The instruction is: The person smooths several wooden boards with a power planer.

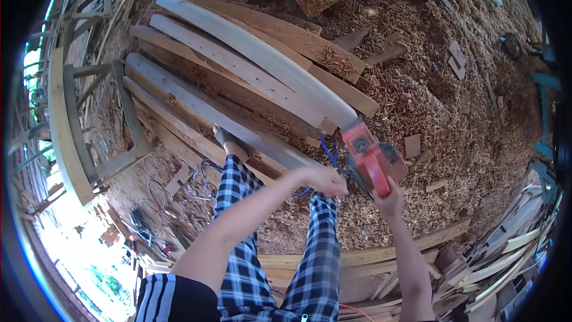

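Observation:
My right hand [390, 198] is wrapped round the rear handle of a red electric planer [374, 164]. The planer's front end overlaps the near end of a long, pale curved plank [256, 50]. In front of my knee, my left hand [325, 180] is closed with its fingers curled; what they hold, if anything, is hidden. A blue cord [329, 150] shows just above the left hand and again below its wrist. Beneath that hand ends a long grey plank [214, 113].
More planks [238, 77] lie side by side ahead of me. Wood shavings [453, 143] cover the ground, with offcuts [412, 145] among them. A wooden frame [110, 125] stands at left. Stacked boards [506, 256] lie at lower right. My foot [235, 148] is among the planks.

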A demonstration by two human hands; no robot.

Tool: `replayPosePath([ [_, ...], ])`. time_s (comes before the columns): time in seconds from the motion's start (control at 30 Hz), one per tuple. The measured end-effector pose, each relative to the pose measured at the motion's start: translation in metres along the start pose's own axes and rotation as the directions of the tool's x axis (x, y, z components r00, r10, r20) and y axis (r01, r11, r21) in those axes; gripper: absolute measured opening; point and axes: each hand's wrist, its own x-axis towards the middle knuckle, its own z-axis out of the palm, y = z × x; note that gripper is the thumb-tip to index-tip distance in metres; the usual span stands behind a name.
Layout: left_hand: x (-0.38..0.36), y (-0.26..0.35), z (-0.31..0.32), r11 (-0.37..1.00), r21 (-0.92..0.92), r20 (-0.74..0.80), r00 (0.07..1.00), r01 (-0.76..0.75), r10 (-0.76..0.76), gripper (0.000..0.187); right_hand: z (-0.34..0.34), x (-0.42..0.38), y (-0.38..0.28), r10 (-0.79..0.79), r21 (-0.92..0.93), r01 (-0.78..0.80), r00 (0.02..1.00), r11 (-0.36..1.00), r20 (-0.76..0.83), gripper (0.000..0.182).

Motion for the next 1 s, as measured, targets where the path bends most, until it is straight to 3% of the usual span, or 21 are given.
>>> replayPosePath([
  [0.03, -0.014, -0.013, -0.018, 0.953, -0.267, -0.053, 0.985, 0.146, -0.166, 0.029, -0.003, -0.012, 0.008, 0.063, -0.009, -0.063, 0.998, 0.998, 0.005, 0.033],
  [0.07, -0.013, -0.044, -0.035, 0.958, -0.283, -0.309, 0.941, 0.048, -0.139, 0.024, -0.005, -0.02, 0.009, 0.075, 0.007, -0.076, 0.997, 0.997, 0.009, 0.033],
  [0.1, -0.014, -0.04, -0.047, 0.778, -0.621, -0.6, 0.697, -0.096, -0.392, 0.026, -0.007, -0.027, 0.008, 0.139, -0.051, -0.141, 0.99, 0.989, -0.038, 0.03],
  [0.13, -0.009, -0.058, -0.069, 0.687, -0.681, -0.708, 0.467, -0.255, -0.529, 0.037, -0.006, -0.034, 0.01, 0.199, -0.109, -0.208, 0.976, 0.972, -0.093, 0.028],
  [0.17, -0.004, -0.047, -0.086, 0.717, -0.585, -0.81, 0.241, -0.378, -0.534, 0.046, -0.002, -0.043, 0.025, 0.192, -0.129, -0.208, 0.973, 0.97, -0.126, 0.029],
  [0.2, 0.004, -0.031, -0.101, 0.752, -0.457, -0.853, -0.006, -0.476, -0.522, 0.056, 0.0, -0.051, 0.038, 0.196, -0.117, -0.211, 0.972, 0.97, -0.132, 0.029],
  [0.23, 0.023, -0.019, -0.116, 0.759, -0.452, -0.855, -0.013, -0.468, -0.518, 0.056, 0.004, -0.058, 0.049, 0.263, -0.097, -0.276, 0.956, 0.956, -0.128, 0.028],
  [0.3, 0.063, -0.005, -0.132, 0.573, -0.641, -0.593, -0.145, -0.511, -0.792, 0.095, 0.012, -0.076, 0.069, 0.343, -0.044, -0.351, 0.929, 0.935, -0.138, 0.029],
  [0.43, 0.086, -0.004, -0.134, 0.486, -0.749, -0.493, -0.112, -0.45, -0.863, 0.113, 0.009, -0.093, 0.075, 0.425, 0.022, -0.428, 0.89, 0.904, -0.162, 0.03],
  [0.5, 0.086, -0.021, -0.128, 0.508, -0.567, -0.608, -0.087, -0.648, -0.789, 0.106, 0.007, -0.101, 0.08, 0.419, 0.031, -0.42, 0.893, 0.907, -0.163, 0.03],
  [0.53, 0.081, -0.028, -0.124, 0.516, -0.561, -0.621, -0.084, -0.647, -0.78, 0.106, 0.006, -0.102, 0.083, 0.404, 0.035, -0.405, 0.899, 0.914, -0.17, 0.029],
  [0.63, 0.059, -0.069, -0.109, 0.3, -0.493, -0.76, 0.236, -0.817, -0.606, 0.096, 0.003, -0.1, 0.08, 0.432, 0.074, -0.426, 0.884, 0.902, -0.177, 0.017],
  [0.67, 0.059, -0.072, -0.112, 0.305, -0.489, -0.761, 0.228, -0.817, -0.608, 0.096, 0.002, -0.098, 0.08, 0.429, 0.079, -0.422, 0.887, 0.903, -0.172, 0.017],
  [0.73, 0.061, -0.078, -0.117, 0.063, -0.393, -0.84, 0.33, -0.917, -0.43, 0.079, 0.001, -0.091, 0.077, 0.436, 0.136, -0.419, 0.889, 0.898, -0.141, 0.028],
  [0.8, 0.067, -0.057, -0.124, 0.092, -0.339, -0.866, 0.273, -0.936, -0.418, 0.077, 0.004, -0.084, 0.072, 0.432, 0.19, -0.403, 0.889, 0.895, -0.151, 0.026],
  [0.87, 0.078, -0.051, -0.141, 0.046, -0.312, -0.892, 0.276, -0.949, -0.359, 0.077, 0.008, -0.081, 0.074, 0.423, 0.174, -0.393, 0.884, 0.903, -0.201, 0.021],
  [0.93, 0.087, -0.05, -0.151, 0.028, -0.288, -0.911, 0.265, -0.957, -0.317, 0.076, 0.008, -0.078, 0.071, 0.488, 0.217, -0.453, 0.861, 0.865, -0.146, 0.018],
  [1.0, 0.092, -0.048, -0.162, 0.004, -0.27, -0.926, 0.259, -0.963, -0.276, 0.076, 0.011, -0.077, 0.072, 0.498, 0.324, -0.432, 0.853, 0.842, -0.155, 0.017],
])
